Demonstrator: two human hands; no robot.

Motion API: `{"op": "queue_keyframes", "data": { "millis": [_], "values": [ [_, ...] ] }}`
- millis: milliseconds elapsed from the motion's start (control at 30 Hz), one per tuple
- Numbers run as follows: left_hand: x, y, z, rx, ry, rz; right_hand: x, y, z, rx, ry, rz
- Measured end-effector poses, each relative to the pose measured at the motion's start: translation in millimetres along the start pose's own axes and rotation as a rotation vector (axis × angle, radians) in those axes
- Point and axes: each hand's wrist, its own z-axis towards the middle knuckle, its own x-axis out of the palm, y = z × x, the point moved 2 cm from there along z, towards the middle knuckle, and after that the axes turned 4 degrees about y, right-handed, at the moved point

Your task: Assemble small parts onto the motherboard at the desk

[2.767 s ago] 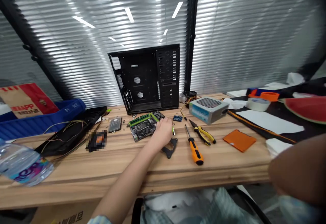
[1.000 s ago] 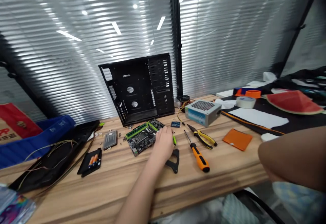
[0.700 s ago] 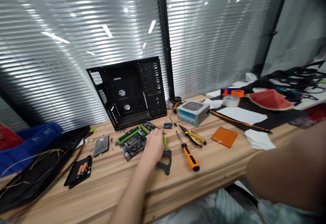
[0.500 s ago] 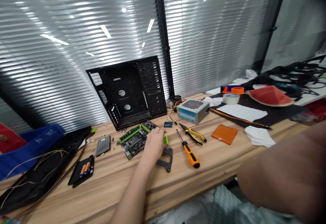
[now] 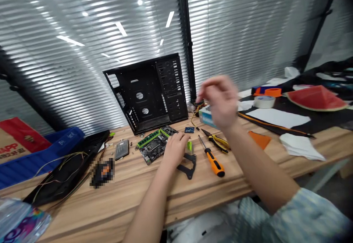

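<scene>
My left hand (image 5: 175,148) rests at the right edge of the green and black circuit board (image 5: 154,145); its fingers point away, and what lies under them is hidden. Just right of it are a small bright green piece (image 5: 189,146) and a dark bracket (image 5: 190,167). Raised above the table, my right hand (image 5: 220,101) is smeared by motion and partly covers the power supply box (image 5: 205,116). Below that hand lie yellow and black pliers (image 5: 217,142) and an orange screwdriver (image 5: 213,162). A small blue board (image 5: 189,129) sits beyond my left hand.
An open black computer case (image 5: 146,95) stands against the blinds. At left are a flat drive (image 5: 121,150), a blue bin (image 5: 68,136) and a black panel with wires (image 5: 66,173). White tape (image 5: 264,102), papers (image 5: 302,146) and an orange piece (image 5: 259,139) lie at right.
My right hand has moved from the near right edge, in and up over the power supply box. My left hand stays by the circuit board. The view has shifted, and things appear farther right.
</scene>
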Motion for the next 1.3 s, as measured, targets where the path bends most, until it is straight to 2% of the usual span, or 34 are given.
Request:
{"op": "queue_keyframes", "data": {
  "millis": [67,167,267,367,533,633,733,833,933,1033,1100,1167,1300],
  "values": [
    [-0.9,1.2,0.3,0.006,-0.021,-0.011,10.5,-21.7,-2.9,0.1,0.138,-0.039],
    [-0.5,5.5,1.7,-0.018,-0.06,-0.059,24.2,-60.9,-18.5,0.259,0.458,-0.136],
    [3.5,12.2,3.2,-0.017,-0.081,-0.099,27.0,-84.4,-36.0,0.331,0.606,-0.155],
    [8.1,17.9,3.8,0.013,-0.07,-0.133,24.9,-91.2,-44.4,0.402,0.686,-0.108],
    [6.5,21.0,3.9,0.006,-0.089,-0.199,22.9,-101.1,-46.1,0.519,0.721,0.026],
    [3.0,22.4,3.7,-0.02,-0.108,-0.312,25.2,-107.5,-47.0,0.521,0.681,0.023],
    [1.6,25.5,3.1,-0.091,-0.105,-0.443,29.7,-106.7,-47.6,0.472,0.642,0.0],
    [-0.3,28.3,2.3,-0.163,-0.108,-0.562,34.6,-103.4,-48.7,0.471,0.667,0.042],
    [-2.9,34.4,2.2,-0.219,-0.174,-0.68,36.8,-104.8,-49.1,0.492,0.64,0.096],
    [-1.1,48.6,2.4,-0.329,-0.239,-0.733,36.2,-110.3,-48.7,0.495,0.576,0.109],
    [3.4,59.1,2.5,-0.415,-0.206,-0.758,35.4,-112.8,-48.4,0.479,0.559,0.127],
    [8.2,65.3,2.7,-0.448,-0.113,-0.816,34.6,-113.0,-48.0,0.465,0.555,0.142],
    [10.0,62.7,2.9,-0.49,0.047,-0.946,33.7,-108.3,-47.4,0.487,0.532,0.114]
  ]
}}
